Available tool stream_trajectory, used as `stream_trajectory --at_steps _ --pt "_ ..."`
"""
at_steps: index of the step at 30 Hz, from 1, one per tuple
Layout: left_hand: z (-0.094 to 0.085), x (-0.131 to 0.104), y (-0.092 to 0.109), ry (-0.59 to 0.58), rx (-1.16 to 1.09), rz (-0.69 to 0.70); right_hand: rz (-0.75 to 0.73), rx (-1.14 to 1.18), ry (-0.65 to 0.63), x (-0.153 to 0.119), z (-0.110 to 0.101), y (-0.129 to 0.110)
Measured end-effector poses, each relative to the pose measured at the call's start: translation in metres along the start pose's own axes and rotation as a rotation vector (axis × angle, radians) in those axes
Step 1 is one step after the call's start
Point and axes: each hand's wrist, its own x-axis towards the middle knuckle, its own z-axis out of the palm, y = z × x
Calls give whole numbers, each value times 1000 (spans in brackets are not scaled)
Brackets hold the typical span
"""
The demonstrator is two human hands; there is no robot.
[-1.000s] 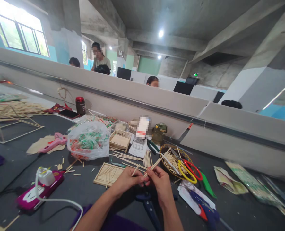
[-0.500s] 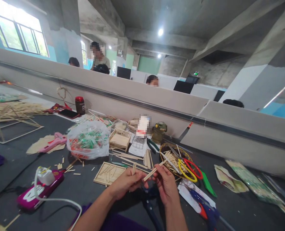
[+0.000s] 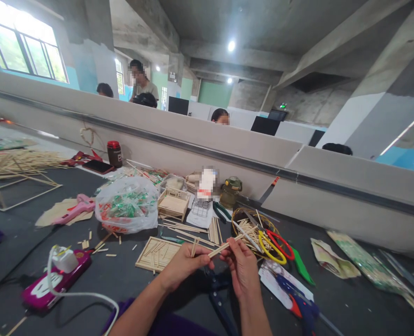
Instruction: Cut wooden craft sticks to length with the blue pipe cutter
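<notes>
Over the near middle of the dark table, my left hand (image 3: 188,266) is closed around short wooden sticks (image 3: 195,246) that poke up between its fingers. My right hand (image 3: 241,266) pinches a pair of longer wooden sticks (image 3: 218,250), side by side and slanting down to the left. Their lower end meets my left thumb. Just left of my hands lies a shallow wooden-stick tray (image 3: 144,261) with loose pieces on it. Dark-handled pliers (image 3: 218,298) rest beneath my hands, partly hidden. A small stick-built box (image 3: 174,205) stands behind.
To the right are a basket of cut sticks (image 3: 251,228), yellow-handled scissors (image 3: 275,254) and a blue glue gun (image 3: 294,294). On the left sit a plastic bag (image 3: 126,205), a pink glue gun (image 3: 74,209) and a purple power strip (image 3: 53,284) with a white cable. A partition (image 3: 193,135) runs behind.
My hands have come slightly closer together, and my left thumb now lies at the lower end of the right hand's sticks. The view has shifted a little.
</notes>
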Motion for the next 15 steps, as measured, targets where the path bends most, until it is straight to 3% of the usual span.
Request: stream_trajectory --at_steps 4,6,9,15 --pt "-8 3 -1 126 102 56 -136 -333 -64 -5 1 -4" --pt "-8 4 -2 119 79 49 -180 -448 -141 -10 5 -4" --pt "-2 6 -2 67 3 29 -198 -480 -225 -15 13 -3" --pt "1 7 -4 56 -64 4 -187 -480 -264 -18 18 -1"
